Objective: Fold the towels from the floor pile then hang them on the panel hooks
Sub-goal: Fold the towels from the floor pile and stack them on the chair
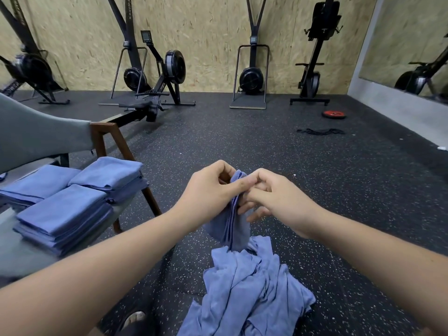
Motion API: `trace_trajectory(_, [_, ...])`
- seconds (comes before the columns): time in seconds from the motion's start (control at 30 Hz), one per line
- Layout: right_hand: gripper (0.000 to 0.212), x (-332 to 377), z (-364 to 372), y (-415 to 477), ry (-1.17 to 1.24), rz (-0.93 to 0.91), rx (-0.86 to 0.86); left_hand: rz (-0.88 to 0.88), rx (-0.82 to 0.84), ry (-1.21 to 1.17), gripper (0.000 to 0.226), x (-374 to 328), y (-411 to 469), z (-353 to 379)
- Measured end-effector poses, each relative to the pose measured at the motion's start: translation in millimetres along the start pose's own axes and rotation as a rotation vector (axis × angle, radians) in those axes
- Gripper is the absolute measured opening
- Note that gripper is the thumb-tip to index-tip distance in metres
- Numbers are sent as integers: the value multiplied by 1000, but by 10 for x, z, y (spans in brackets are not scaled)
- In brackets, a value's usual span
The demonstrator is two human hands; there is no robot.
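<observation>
Item 1. Left hand (211, 187): forearm reaches in from the lower left, wrist raised, back of the hand to the camera. The grip is clamped on the top of the held towel (230, 226), with fingers curled over it and the thumb across its near face.

Item 2. Right hand (274, 192): forearm reaches in from the lower right. Thumb and forefinger meet the left thumb at the towel's upper edge. This grip appears to pinch the cloth, though the contact is partly hidden. The lower fingers are spread loosely beside the fabric.

Item 3. Held towel: blue, folded into a narrow bundle, in mid-air between the hands. Its long axis is vertical, the layered edges run downward, and the bottom end hangs just above the floor pile (249, 287).

Item 4. Floor pile: crumpled blue towels on the speckled black floor (242, 132), directly below the hands.

Item 5. Three folded stacks (63, 212), blue, on the grey chair (36, 132) at left.

Item 6. Rowing machine (155, 93) and red weight plate (333, 114), well apart, near the far wall.
</observation>
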State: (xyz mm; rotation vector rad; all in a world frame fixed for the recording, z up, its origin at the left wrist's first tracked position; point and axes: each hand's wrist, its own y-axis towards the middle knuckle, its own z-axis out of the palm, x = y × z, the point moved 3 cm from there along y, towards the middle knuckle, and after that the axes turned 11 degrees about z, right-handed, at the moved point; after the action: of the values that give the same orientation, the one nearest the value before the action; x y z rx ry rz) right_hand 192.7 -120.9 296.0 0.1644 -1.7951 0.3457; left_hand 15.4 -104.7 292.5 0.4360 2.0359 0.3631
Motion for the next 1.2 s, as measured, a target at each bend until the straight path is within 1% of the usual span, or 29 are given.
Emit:
trace_trajectory(0.1, [17, 31, -35, -26, -32, -29, 8, 54, 49, 1, 31, -26, 7, -24])
trace_trajectory(0.13, [16, 44, -65, -29, -76, -60, -24, 68, 71, -3, 28, -26, 16, -40])
trace_trajectory(0.2, [13, 56, -170, -2, -266, -168, -169, 95, 128, 4, 20, -32, 33, -75])
trace_trajectory(0.27, [25, 57, -274, 19, -430, -252, -288, 133, 180, 26, 15, -45, 35, -100])
trace_trajectory(0.3, [35, 61, -308, 28, -455, -271, -301, 151, 202, 34, 13, -55, 30, -105])
trace_trajectory(0.33, [47, 58, -325, 37, -471, -269, -273, 161, 221, 33, 13, -63, 21, -109])
trace_trajectory(0.37, [60, 50, -321, 46, -490, -245, -211, 166, 239, 19, 13, -67, 14, -109])
trace_trajectory(0.4, [68, 31, -304, 57, -505, -210, -129, 170, 256, -3, 13, -70, 7, -106])
trace_trajectory(0.43, [69, 4, -289, 70, -492, -178, -40, 174, 272, -25, 13, -75, 1, -100])
trace_trajectory(0.47, [61, -26, -276, 87, -454, -157, 37, 179, 282, -37, 14, -78, -8, -93])
trace_trajectory(0.5, [47, -48, -270, 98, -412, -145, 86, 184, 284, -42, 15, -79, -16, -87])
trace_trajectory(0.57, [23, -70, -284, 121, -373, -161, 79, 190, 266, -44, 19, -81, -29, -89])
trace_trajectory(0.63, [14, -63, -313, 137, -357, -196, 34, 182, 260, -24, 32, -71, -43, -107])
trace_trajectory(0.7, [17, -33, -343, 140, -317, -226, 1, 156, 291, 40, 46, -38, -59, -145])
trace_trajectory(0.73, [18, -19, -368, 141, -302, -239, -23, 135, 320, 91, 48, -13, -69, -169])
trace_trajectory(0.77, [18, -7, -400, 140, -288, -252, -46, 107, 358, 140, 47, 17, -78, -195])
trace_trajectory(0.87, [15, 10, -494, 148, -275, -276, -113, 37, 461, 235, 28, 111, -75, -303])
trace_trajectory(0.93, [15, 8, -529, 142, -264, -268, -117, 17, 446, 176, 33, 168, -50, -417])
trace_trajectory(1.0, [13, 14, -548, 130, -247, -243, -103, -6, 382, 56, 36, 174, -38, -546])
trace_trajectory(1.1, [11, 64, -519, 118, -254, -203, -50, -37, 343, -129, 26, 119, -60, -703])
trace_trajectory(1.2, [17, 183, -424, 129, -279, -190, 3, -15, 322, -149, 17, 38, -80, -853])
